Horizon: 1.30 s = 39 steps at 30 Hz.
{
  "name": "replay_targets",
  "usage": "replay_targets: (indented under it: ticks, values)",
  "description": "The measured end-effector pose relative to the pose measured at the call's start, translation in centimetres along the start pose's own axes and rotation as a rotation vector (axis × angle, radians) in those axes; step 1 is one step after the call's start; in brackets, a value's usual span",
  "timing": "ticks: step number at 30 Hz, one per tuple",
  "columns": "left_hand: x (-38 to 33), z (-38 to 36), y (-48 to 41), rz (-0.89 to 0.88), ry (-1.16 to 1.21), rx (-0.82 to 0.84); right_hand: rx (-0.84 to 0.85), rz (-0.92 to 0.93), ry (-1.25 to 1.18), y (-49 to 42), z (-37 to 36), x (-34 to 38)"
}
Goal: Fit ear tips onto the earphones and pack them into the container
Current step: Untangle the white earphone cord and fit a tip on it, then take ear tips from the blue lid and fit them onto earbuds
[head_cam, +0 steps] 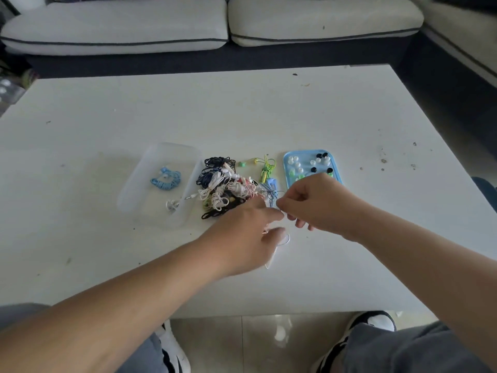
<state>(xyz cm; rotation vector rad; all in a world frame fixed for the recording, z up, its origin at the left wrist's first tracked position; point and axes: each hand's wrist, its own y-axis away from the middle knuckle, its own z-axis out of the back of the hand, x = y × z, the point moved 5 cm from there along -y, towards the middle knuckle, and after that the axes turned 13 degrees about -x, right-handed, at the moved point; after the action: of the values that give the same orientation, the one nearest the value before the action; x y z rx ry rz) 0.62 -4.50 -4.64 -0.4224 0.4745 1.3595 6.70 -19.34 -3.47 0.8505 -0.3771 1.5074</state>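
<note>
One clear container (129, 196), one blue earphone set (165, 180), one white earphone set (172, 204), one tangled earphone pile (226, 187), one blue tray (306, 157), one white cable (288, 238).

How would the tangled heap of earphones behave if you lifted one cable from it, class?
The heap of earphones is probably floppy: its cords lie in loose loops. Black and white cords cross, so pulling one would likely drag neighbours. Thin cords suggest little weight.

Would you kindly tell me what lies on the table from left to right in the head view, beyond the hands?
From the left: clear container holding coiled blue earphones → tangled pile of earphones → green-and-yellow earphones → blue tray of ear tips.
</note>
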Motion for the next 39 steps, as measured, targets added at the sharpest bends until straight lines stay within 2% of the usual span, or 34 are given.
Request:
replay_targets:
  ticks: [5, 14, 17, 20, 22, 24, 26, 28, 30, 34, 37, 39]
  values:
    - [0.5, -1.3, 0.7, -0.108, -0.295, 0.156, 0.033, 0.01, 0.051, 0.4, -0.4, -0.2]
    - [1.6, -2.1, -0.3, -0.108, -0.194, 0.103, 0.042, 0.001, 0.072, 0.2, -0.9, 0.7]
    - [0.8, 0.4, -0.8, -0.091, -0.067, -0.03, -0.083, 0.033, 0.023, 0.1, -0.5, 2.5]
    - [0.5, 4.7, -1.1, -0.102, 0.038, -0.274, -0.274, 0.034, -0.207, 0.1, 0.5, 4.9]
    - [2.1, 8.3, -0.9, -0.091, 0.032, -0.42, -0.309, 0.018, -0.346, 0.3, 0.1, 6.7]
    - [4.6, 11.1, -0.6, -0.042, -0.069, -0.505, -0.267, -0.004, -0.433, 0.5, -1.4, 8.4]
    - [8.0, 12.8, -0.3, 0.093, -0.211, -0.49, -0.18, 0.002, -0.473, 0.8, -3.6, 10.1]
    - [11.1, 13.4, 0.5, 0.271, -0.304, -0.41, -0.105, 0.026, -0.463, 1.1, -5.9, 11.6]
    - [12.5, 13.2, 1.0, 0.355, -0.369, -0.309, -0.047, 0.037, -0.448, 1.2, -7.2, 12.4]
    - [13.0, 12.2, 1.3, 0.367, -0.395, -0.191, -0.037, 0.026, -0.432, 0.7, -7.5, 12.3]
    - [13.6, 12.2, 1.2, 0.385, -0.411, -0.186, -0.105, 0.009, -0.411, -0.2, -6.9, 11.5]
    - [13.0, 12.8, 0.8, 0.334, -0.47, -0.234, -0.157, 0.008, -0.356, -0.8, -6.4, 10.5]
